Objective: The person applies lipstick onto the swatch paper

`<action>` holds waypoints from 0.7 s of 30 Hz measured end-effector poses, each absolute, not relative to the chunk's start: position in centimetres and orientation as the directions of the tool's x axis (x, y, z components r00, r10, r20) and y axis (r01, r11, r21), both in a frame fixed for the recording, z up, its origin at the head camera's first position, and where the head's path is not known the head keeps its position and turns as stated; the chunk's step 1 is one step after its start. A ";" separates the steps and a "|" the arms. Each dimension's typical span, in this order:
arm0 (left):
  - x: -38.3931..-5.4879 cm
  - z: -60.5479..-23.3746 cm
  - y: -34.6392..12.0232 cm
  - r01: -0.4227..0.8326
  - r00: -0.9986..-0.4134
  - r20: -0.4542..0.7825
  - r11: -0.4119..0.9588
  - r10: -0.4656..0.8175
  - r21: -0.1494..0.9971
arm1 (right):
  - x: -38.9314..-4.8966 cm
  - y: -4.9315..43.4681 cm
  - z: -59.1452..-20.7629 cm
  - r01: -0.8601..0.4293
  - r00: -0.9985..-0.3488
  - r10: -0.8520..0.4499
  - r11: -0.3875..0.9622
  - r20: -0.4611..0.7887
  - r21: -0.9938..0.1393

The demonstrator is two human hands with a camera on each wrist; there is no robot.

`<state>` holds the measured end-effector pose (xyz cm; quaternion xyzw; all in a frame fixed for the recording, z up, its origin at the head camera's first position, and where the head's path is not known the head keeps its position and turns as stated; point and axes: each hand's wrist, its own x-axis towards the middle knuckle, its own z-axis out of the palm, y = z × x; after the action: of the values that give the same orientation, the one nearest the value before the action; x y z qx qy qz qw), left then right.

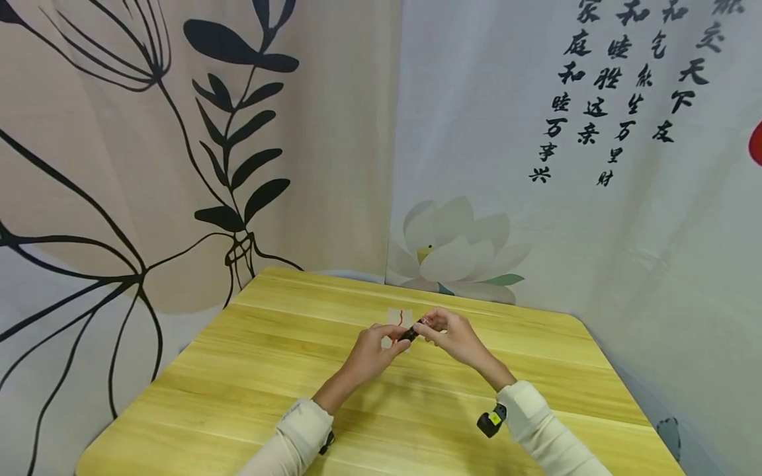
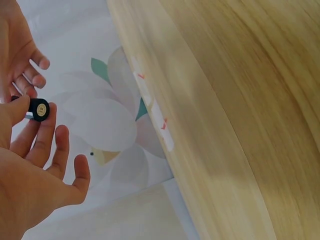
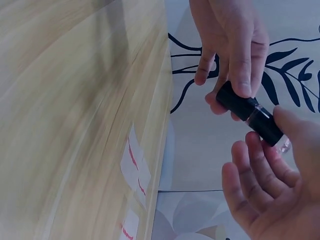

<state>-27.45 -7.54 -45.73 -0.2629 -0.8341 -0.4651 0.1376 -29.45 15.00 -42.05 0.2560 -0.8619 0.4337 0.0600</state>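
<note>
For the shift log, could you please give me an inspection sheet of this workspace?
Surface: light yellow wooden table, bare wood grain.
Job's things: small black cylindrical tube, held above the table between both hands.
Clutter: white paper labels with red marks stuck on the tabletop.
Hands: left hand pinches one end of the tube; right hand pinches the other end.
Cables: nothing seen.
Surroundings: beige cloth with black leaf print; white cloth with lotus and black calligraphy.
</note>
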 end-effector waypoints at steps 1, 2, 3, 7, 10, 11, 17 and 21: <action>-27.4 -45.7 -7.5 0.566 -0.824 0.473 0.430 0.311 0.704 | -29.4 15.0 -42.1 -0.496 -0.860 -0.392 0.492 0.326 -0.716; -27.4 -45.7 -7.6 0.565 -0.825 0.471 0.428 0.312 0.706 | -29.4 15.0 -42.1 -0.498 -0.858 -0.396 0.490 0.326 -0.715; -27.4 -45.7 -7.6 0.563 -0.826 0.469 0.426 0.313 0.708 | -29.4 15.1 -42.1 -0.499 -0.857 -0.400 0.491 0.325 -0.714; -27.4 -45.7 -7.6 0.564 -0.825 0.469 0.419 0.314 0.712 | -29.5 15.2 -41.9 -0.510 -0.847 -0.428 0.481 0.317 -0.713; -27.4 -45.6 -7.5 0.570 -0.822 0.475 0.416 0.315 0.709 | -29.5 15.4 -41.6 -0.515 -0.840 -0.447 0.479 0.307 -0.711; -27.4 -45.6 -7.5 0.573 -0.819 0.478 0.414 0.317 0.707 | -29.5 15.5 -41.5 -0.518 -0.838 -0.452 0.482 0.306 -0.707; -27.3 -45.7 -7.5 0.573 -0.819 0.473 0.414 0.324 0.708 | -29.2 15.8 -41.2 -0.531 -0.829 -0.473 0.502 0.297 -0.683; -27.3 -45.9 -7.4 0.569 -0.822 0.470 0.414 0.322 0.711 | -29.1 15.7 -41.3 -0.520 -0.841 -0.447 0.509 0.305 -0.686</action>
<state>-27.34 -7.40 -45.90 -0.2680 -0.8304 -0.4704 0.1312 -29.13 15.73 -41.28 0.2785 -0.8675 0.4098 0.0444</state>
